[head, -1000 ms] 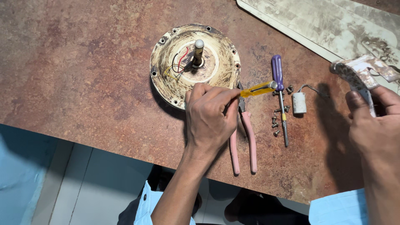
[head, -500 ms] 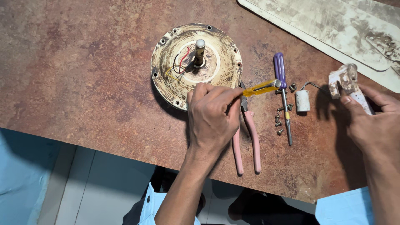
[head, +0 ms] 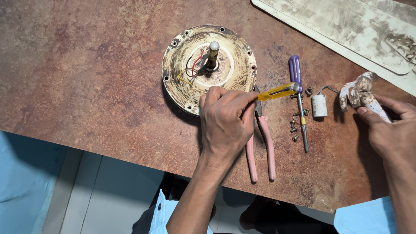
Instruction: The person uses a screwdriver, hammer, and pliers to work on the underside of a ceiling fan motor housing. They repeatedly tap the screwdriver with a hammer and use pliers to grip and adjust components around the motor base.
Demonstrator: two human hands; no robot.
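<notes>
the round, dirty cream metal motor housing [head: 208, 65] is lying on the mottled brown table [head: 86, 78], just beyond the left hand [head: 225, 123]. that hand is gripping a yellow-handled screwdriver [head: 279, 92], fingers curled tight, with pink-handled pliers [head: 262, 138] lying beneath it. the right hand [head: 392, 130] is pinching a grimy white metal bracket [head: 359, 93]; a small white capacitor [head: 319, 105] is lying just left of it.

No packages, labels, signs or screens show anywhere on the worktop [head: 86, 86]; nothing lying on it carries a visible sticker or display.
</notes>
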